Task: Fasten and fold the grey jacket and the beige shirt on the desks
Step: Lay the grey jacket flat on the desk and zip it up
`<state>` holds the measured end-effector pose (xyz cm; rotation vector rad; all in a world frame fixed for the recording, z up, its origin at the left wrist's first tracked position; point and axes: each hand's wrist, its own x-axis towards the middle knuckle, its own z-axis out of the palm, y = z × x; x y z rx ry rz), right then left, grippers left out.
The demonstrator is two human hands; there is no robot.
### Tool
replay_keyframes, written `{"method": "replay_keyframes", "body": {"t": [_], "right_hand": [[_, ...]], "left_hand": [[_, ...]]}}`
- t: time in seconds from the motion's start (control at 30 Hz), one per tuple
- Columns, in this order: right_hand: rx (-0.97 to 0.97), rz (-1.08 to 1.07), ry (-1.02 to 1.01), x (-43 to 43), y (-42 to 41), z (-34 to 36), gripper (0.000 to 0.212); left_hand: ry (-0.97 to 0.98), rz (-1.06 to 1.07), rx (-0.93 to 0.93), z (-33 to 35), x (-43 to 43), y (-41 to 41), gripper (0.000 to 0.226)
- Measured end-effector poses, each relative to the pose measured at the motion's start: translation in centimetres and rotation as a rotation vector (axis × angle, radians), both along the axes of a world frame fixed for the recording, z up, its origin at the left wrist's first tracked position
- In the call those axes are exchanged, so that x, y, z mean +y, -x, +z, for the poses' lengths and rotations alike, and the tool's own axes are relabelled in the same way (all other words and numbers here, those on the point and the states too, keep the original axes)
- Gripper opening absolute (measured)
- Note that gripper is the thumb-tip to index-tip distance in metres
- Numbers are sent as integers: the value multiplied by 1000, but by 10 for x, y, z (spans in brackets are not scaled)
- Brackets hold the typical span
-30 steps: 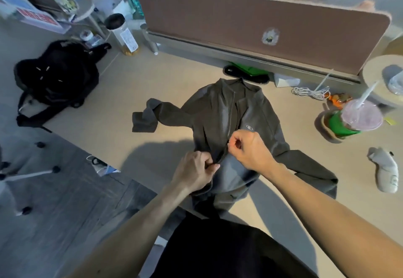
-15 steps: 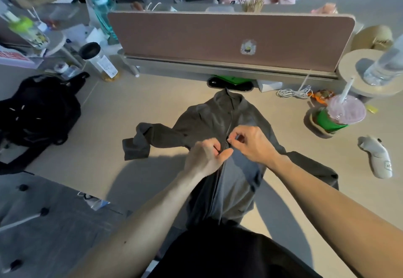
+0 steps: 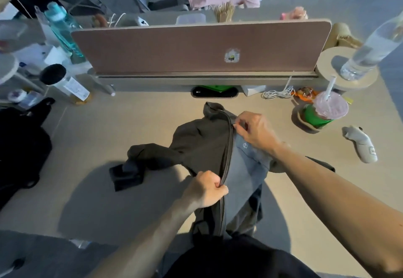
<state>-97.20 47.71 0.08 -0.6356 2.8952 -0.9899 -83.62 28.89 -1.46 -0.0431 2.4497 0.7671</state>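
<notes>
Black fabric backpack [image 3: 19, 146] at far left, cut off by the frame edge. The beige worktop [image 3: 98, 138] shows bare surface between it and the dark grey zip-front jacket [image 3: 200, 144]. Jacket lies front-up mid-worktop, collar toward the brown divider panel [image 3: 174, 48]. Its hem hangs over the near edge and is hidden behind the person's black top. Sleeve on the backpack side is bunched. Left hand [image 3: 205, 190]: grip closed, pinching the zip line low on the front. Right hand [image 3: 255, 129]: narrow grip on the zip just below the collar, pull hidden by fingers. Right forearm covers most of the other sleeve. Pink-lidded plastic cup [image 3: 329, 107] and white handheld device [image 3: 364, 144] sit right of the jacket, well apart from it.
</notes>
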Motion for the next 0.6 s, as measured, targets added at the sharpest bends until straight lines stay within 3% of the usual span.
{"method": "replay_keyframes", "body": {"t": [0.2, 0.43, 0.6], "right_hand": [[4, 30, 7, -8, 5, 7, 17], [59, 92, -116, -19, 12, 5, 31], [114, 43, -139, -21, 32, 5, 25]], "left_hand": [[-10, 226, 249, 22, 4, 59, 54], [-13, 45, 332, 19, 8, 97, 46], [-33, -30, 295, 13, -1, 85, 49]]}}
